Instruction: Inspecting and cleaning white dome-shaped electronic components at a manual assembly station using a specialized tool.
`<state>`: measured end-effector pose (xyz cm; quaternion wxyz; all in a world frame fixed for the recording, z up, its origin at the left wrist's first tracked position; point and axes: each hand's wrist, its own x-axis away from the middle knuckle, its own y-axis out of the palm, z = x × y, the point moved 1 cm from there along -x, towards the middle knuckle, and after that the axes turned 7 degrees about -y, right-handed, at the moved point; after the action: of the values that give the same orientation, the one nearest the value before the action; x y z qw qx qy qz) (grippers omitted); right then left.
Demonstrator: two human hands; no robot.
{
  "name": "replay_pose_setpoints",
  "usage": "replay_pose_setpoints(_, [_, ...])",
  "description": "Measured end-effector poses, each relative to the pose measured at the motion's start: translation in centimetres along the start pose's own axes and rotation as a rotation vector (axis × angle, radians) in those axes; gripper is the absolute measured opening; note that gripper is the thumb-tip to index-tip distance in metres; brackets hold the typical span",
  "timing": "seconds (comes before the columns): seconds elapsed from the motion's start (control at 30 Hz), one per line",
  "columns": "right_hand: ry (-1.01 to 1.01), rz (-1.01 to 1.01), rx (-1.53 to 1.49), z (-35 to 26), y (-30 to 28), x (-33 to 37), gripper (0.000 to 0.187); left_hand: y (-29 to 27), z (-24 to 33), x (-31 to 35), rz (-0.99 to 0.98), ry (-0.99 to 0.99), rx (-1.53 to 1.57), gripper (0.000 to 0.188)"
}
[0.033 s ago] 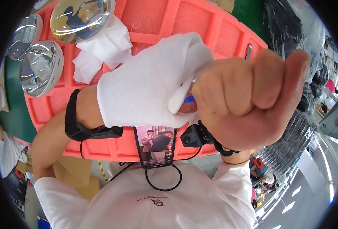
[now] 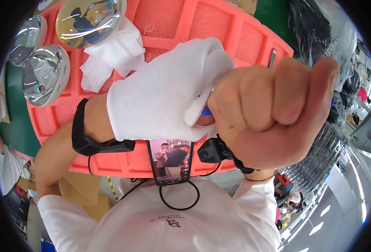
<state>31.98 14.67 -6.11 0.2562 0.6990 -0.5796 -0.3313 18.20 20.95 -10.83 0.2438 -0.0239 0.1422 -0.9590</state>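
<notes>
A white glove-like cloth covers my left hand [image 2: 168, 88], which reaches across to my right hand. Its fingertips are mostly hidden behind the other hand; one white-covered finger curls in, closed. My bare right hand [image 2: 273, 101] is clenched close to the camera, its fingers folded into the palm. Between the two hands shows a small blue piece [image 2: 206, 111]; the rest of whatever they grip is hidden. Below them, a phone [image 2: 172, 161] with a lit screen lies at the near edge of the red tray [image 2: 160, 42]. Black straps with small devices circle both wrists.
Shiny dome-shaped pieces [image 2: 46, 75] stand at the left of the tray, with a larger gold-tinted one [image 2: 89, 21] behind. Crumpled white cloth [image 2: 114, 54] lies beside it. Black cables [image 2: 199, 197] loop near my shirt. Plastic-wrapped bundles [image 2: 315, 151] stand to the right.
My right hand has turned very slightly, and less of the blue piece shows between the hands. My left hand is almost still.
</notes>
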Motion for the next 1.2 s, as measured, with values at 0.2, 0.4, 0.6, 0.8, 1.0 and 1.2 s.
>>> replay_pose_setpoints(0.2, [-0.354, 0.471, -0.103, 1.0, 2.0, 0.2, 0.057, -0.4, 0.7, -0.2, -0.049, -0.024, -0.143, 0.069])
replay_pose_setpoints(0.4, [-0.588, 0.609, 0.054, 4.2, 3.1, -0.7, 0.044, -2.4, 3.9, 1.3, 0.018, -0.128, -0.087, 0.061])
replay_pose_setpoints(0.6, [-0.431, 0.449, 0.249, 3.1, 1.1, -0.5, 0.045, -1.2, 1.8, 0.8, -0.119, 0.013, -0.196, 0.08])
replay_pose_setpoints(0.8, [-0.313, 0.442, 0.39, 1.5, 2.1, -0.8, 0.05, 0.4, 2.4, 1.0, -0.166, 0.182, -0.119, 0.071])
replay_pose_setpoints(1.0, [-0.356, 0.406, 0.72, 2.1, 2.5, -1.5, 0.041, 0.7, 2.2, 1.9, -0.18, 0.365, -0.04, 0.063])
replay_pose_setpoints(1.2, [-0.331, 0.099, 1.13, 2.6, 3.8, 0.2, 0.016, 1.9, 1.4, -0.1, -0.035, 0.24, -0.103, 0.055])
